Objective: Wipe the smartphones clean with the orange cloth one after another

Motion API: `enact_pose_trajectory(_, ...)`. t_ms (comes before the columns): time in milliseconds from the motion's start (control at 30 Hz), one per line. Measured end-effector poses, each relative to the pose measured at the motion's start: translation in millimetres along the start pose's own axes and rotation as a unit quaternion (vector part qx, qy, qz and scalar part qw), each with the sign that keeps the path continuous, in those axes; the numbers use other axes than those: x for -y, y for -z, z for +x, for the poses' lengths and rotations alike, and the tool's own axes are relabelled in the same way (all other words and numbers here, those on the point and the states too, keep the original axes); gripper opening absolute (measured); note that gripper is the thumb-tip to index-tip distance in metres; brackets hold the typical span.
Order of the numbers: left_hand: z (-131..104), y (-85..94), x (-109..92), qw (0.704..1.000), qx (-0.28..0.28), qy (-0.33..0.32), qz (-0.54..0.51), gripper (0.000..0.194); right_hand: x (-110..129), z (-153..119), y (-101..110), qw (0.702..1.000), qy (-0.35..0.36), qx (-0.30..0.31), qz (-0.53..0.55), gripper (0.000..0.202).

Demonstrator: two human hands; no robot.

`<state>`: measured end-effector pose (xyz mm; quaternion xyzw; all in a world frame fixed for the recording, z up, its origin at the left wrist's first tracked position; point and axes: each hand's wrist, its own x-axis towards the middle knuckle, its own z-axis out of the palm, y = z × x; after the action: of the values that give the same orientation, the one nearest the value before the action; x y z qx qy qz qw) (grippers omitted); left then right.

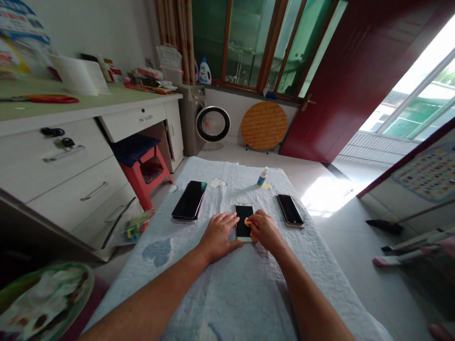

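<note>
Right grip pinched on orange cloth, over white phone, left hand flat, fingertips at phone's edge, forearms angled inward.

daylight falls through a window on the pale floor; a red door stands beside green-tinted windows.

Open cloth beyond white phone (bottle rightward)

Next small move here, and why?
Probably slide the orange pad left across the white phone: the right hand pinches it at the screen's right side, the left hand steadies the opposite edge, and nothing covers the screen between.
</note>
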<state>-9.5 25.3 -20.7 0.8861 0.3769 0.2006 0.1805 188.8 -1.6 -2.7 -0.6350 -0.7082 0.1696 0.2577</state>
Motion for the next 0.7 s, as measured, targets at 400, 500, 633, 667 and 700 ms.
enact_pose_trajectory(400,-1.1,-2.0,1.5,1.0,-0.017,-0.009,0.002,0.066,-7.7,-4.4,13.9,0.991,-0.1,-0.083,0.013,0.021)
enact_pose_trajectory(500,-1.6,-2.2,2.1,1.0,-0.015,-0.004,0.0,0.066,-7.9,-6.5,15.0,0.989,-0.13,-0.043,0.051,0.021)
enact_pose_trajectory(633,-1.5,0.3,-1.2,1.0,-0.013,0.0,-0.003,0.063,-12.9,-7.4,9.2,0.976,-0.167,-0.024,0.14,0.02)
enact_pose_trajectory(667,-1.5,0.9,-2.1,1.0,-0.012,0.002,-0.004,0.062,-14.3,-7.2,7.4,0.969,-0.177,-0.024,0.173,0.021)
enact_pose_trajectory(700,-1.5,1.3,-2.9,1.0,-0.012,0.003,-0.004,0.062,-15.5,-6.9,6.0,0.96,-0.187,-0.025,0.208,0.021)
